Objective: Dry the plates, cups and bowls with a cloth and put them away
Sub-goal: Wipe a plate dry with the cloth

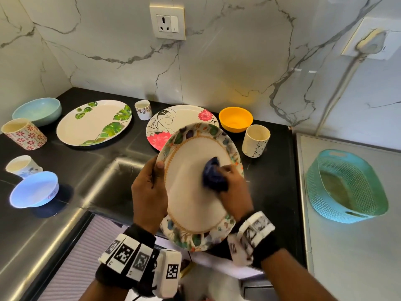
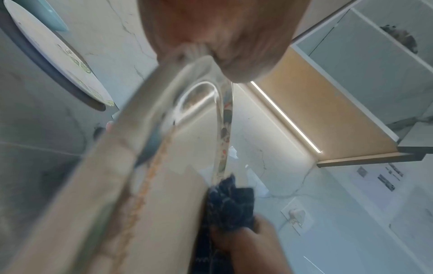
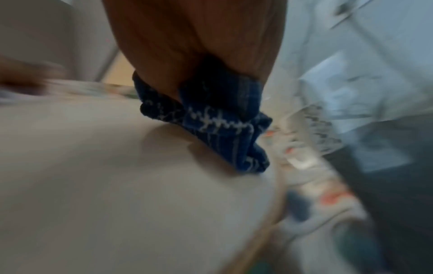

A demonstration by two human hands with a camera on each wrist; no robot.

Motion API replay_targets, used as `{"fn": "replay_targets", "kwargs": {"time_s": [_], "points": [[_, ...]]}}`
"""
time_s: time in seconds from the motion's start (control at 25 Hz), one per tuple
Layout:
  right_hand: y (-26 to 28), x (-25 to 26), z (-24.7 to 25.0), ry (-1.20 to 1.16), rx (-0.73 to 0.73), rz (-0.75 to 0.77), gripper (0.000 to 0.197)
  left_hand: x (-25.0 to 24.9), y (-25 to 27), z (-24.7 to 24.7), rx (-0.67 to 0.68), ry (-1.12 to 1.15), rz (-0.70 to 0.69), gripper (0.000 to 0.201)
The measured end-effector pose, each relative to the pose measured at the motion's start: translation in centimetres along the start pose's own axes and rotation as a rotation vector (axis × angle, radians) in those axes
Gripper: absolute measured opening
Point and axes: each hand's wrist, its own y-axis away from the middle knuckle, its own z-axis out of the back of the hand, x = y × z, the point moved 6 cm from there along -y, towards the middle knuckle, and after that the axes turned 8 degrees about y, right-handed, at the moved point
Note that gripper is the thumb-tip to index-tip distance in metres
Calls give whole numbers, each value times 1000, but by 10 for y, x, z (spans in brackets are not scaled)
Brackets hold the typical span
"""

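Note:
I hold a floral-rimmed plate tilted above the counter's front edge. My left hand grips its left rim, thumb on the face. My right hand clutches a bunched dark blue cloth and presses it against the plate's cream centre near the right rim. The right wrist view shows the cloth wadded under my fingers on the plate. From the left wrist camera, the plate appears edge-on with the cloth against it.
On the black counter lie a leaf-print plate, a pink-flower plate, a teal bowl, a white bowl, an orange bowl and several cups. A teal basket sits on the steel surface at right.

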Motion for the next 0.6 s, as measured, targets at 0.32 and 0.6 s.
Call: {"fn": "replay_targets", "kwargs": {"time_s": [0.32, 0.6], "points": [[18, 16, -17, -40, 73, 7, 49, 15, -15, 13, 8, 56, 69, 28], [60, 66, -50, 101, 153, 263, 48, 37, -34, 21, 51, 25, 142, 27]]}}
